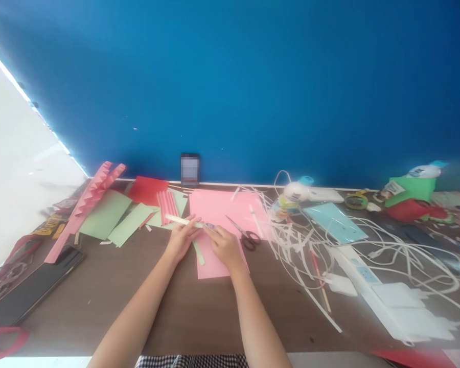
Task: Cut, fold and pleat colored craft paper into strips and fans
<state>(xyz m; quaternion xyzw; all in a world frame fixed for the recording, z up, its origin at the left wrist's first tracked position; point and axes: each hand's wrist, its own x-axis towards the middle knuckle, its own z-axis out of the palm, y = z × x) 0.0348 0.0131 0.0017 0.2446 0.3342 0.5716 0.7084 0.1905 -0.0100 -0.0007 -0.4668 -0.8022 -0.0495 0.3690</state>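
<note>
A pale, narrow strip (182, 220), seemingly paper, runs between my two hands over a pink sheet (224, 204). My left hand (183, 237) is closed on the strip, thumb and fingers along its middle. My right hand (225, 245) pinches near its right end, where a small greyish-blue part shows; I cannot make out what that part is. Scissors (247, 235) with dark handles lie just right of my right hand, partly on the pink sheet. Below my hands lies a light green strip (199, 253). Pleated pink paper (167, 205) rests behind my left hand.
At left are green sheets (105, 214), a long zigzag pink piece (80, 214) and a dark phone (34, 286). Another phone (190, 170) leans on the blue wall. To the right lie white paper strips, a glue bottle (297, 191), a power strip (368, 286) and tangled cables.
</note>
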